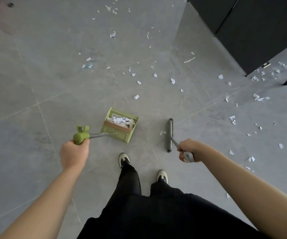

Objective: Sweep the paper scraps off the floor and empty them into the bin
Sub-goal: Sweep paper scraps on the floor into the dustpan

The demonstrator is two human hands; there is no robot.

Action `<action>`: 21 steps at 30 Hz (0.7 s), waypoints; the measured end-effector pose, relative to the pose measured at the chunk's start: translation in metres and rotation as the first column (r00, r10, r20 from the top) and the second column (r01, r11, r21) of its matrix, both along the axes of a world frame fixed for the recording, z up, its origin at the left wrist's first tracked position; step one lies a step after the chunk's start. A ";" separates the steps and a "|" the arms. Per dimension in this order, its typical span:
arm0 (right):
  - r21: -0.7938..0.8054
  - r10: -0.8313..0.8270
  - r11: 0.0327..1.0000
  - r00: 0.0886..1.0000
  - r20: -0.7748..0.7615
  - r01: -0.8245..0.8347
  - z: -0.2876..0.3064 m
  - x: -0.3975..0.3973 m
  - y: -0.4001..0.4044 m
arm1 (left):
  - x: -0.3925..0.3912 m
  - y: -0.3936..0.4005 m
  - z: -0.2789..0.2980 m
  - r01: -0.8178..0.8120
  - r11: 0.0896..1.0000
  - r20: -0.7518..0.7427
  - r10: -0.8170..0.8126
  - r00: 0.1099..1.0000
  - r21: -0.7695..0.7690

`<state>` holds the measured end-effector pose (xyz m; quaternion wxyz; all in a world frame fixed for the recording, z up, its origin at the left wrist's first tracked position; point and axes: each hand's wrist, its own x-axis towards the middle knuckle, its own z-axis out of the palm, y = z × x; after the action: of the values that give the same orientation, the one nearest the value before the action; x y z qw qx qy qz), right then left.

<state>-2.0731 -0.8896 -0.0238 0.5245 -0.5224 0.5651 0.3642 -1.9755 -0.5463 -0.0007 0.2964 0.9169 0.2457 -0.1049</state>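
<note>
Scraps fill dustpan beyond left hand.

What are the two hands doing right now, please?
Left hand: closed around the green dustpan handle.
Right hand: closed around the grey broom handle.

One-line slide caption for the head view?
Left hand holds green plastic dustpan, right hand grey broom; white paper scraps litter floor.
</note>
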 end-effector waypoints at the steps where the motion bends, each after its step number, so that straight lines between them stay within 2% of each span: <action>1: 0.021 -0.030 0.999 0.999 0.018 0.030 -0.002 0.021 0.016 | 0.014 0.012 0.001 -0.003 1.000 -0.010 0.003 1.000 0.008; 3: 0.083 -0.160 0.984 0.985 0.057 0.155 -0.008 0.054 0.038 | 0.032 0.030 0.003 0.004 1.000 -0.018 -0.004 1.000 0.016; 6: 0.183 -0.400 0.907 0.912 0.094 0.379 -0.016 0.099 0.062 | 0.055 0.055 0.003 0.017 1.000 -0.011 -0.017 1.000 0.023; 11: 0.290 -0.590 0.795 0.790 0.169 0.532 -0.023 0.138 0.072 | 0.088 0.078 0.006 0.061 0.996 -0.027 -0.059 0.998 0.058; 14: 0.310 -0.616 0.776 0.766 0.186 0.549 -0.022 0.147 0.064 | 0.103 0.083 0.007 0.093 0.992 -0.032 -0.090 0.995 0.090; 17: 0.191 -0.540 0.840 0.810 0.229 0.507 -0.018 0.158 0.063 | 0.118 0.086 0.007 0.117 0.988 -0.046 -0.113 0.993 0.100; 21: 0.033 -0.438 0.897 0.873 0.213 0.441 -0.011 0.172 0.049 | 0.138 0.083 0.007 0.112 0.988 -0.043 -0.108 0.993 0.108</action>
<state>-1.9006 -0.8403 -0.0351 0.6471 -0.4210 0.6119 0.1721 -1.8379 -0.4632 0.0063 0.2344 0.9420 0.2055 -0.1242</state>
